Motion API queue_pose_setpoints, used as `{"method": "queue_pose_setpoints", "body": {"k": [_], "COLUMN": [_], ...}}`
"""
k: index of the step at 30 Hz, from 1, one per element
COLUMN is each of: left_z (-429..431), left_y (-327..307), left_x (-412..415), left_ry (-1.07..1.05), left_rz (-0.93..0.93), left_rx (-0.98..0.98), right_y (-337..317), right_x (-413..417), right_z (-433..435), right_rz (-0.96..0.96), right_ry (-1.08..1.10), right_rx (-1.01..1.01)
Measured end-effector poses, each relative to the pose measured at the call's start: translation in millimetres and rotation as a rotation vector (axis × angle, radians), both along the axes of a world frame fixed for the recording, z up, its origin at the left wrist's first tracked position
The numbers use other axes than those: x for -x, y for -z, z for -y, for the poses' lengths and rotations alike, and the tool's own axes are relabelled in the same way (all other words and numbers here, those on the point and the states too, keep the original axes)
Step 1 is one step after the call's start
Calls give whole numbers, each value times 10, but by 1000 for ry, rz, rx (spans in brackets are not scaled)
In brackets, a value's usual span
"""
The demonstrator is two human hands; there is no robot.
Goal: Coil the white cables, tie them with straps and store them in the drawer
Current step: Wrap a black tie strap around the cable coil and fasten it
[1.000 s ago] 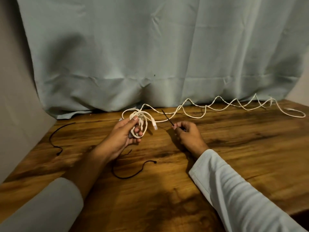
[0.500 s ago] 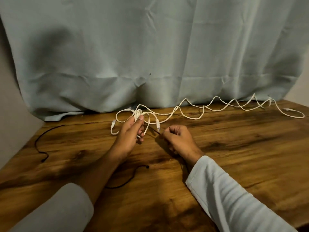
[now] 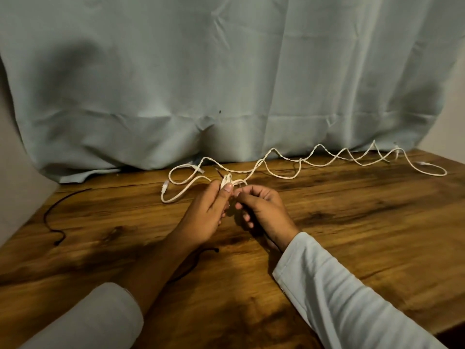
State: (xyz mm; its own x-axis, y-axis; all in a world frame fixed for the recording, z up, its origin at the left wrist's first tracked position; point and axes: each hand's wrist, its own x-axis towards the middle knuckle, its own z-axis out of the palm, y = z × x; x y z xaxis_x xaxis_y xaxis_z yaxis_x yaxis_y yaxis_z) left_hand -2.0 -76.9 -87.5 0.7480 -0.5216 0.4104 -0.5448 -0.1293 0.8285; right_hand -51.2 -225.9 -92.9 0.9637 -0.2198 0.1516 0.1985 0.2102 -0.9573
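Observation:
My left hand [image 3: 205, 214] grips a small white cable coil [image 3: 226, 182] between thumb and fingers, above the wooden table [image 3: 352, 222]. My right hand [image 3: 264, 210] is right beside it with curled fingers, pinching at the coil where a thin black strap [image 3: 218, 172] pokes out behind. Loose white loops [image 3: 176, 192] with connectors trail left from the coil. A second white cable [image 3: 327, 159] zigzags along the back of the table to the right.
A black strap [image 3: 54, 222] lies at the table's left side, and another black strap [image 3: 201, 255] shows under my left forearm. A grey-blue curtain [image 3: 226, 84] hangs behind the table. The table's right edge is near the far cable end.
My right hand moved left with the black strap until it met the coil in my left hand. The coil's loose loops have spread out to the left.

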Motion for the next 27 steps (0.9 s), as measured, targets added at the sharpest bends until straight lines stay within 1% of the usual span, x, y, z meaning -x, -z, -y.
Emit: {"method": "queue_pose_setpoints", "body": {"k": [4, 8, 12, 14, 18, 22, 24, 27], "left_z": [-2, -9, 7, 33, 108, 150, 145, 123], "left_y": [25, -31, -61, -35, -35, -34, -26, -10], "left_x": [-25, 3, 83, 79, 66, 78, 77, 64], "left_ry": [-33, -97, -131, -162, -210, -183, -174, -181], "left_rz": [26, 101, 183, 190, 139, 85, 102, 197], "left_rx": [-31, -100, -84, -58, -22, 16, 13, -3], "right_y": [-12, -27, -61, -67, -56, -42, -46, -78], "right_x": [5, 20, 33, 34, 16, -3, -7, 14], "right_z": [1, -19, -36, -43, -78, -89, -97, -107], "right_rz": [-16, -47, -76, -95, -99, -94, -97, -113], "right_ry": [-15, -15, -30, -50, -78, -159, -158, -116], "right_rx": [-68, -66, -141, -186, -286, -380, -392, -349]}}
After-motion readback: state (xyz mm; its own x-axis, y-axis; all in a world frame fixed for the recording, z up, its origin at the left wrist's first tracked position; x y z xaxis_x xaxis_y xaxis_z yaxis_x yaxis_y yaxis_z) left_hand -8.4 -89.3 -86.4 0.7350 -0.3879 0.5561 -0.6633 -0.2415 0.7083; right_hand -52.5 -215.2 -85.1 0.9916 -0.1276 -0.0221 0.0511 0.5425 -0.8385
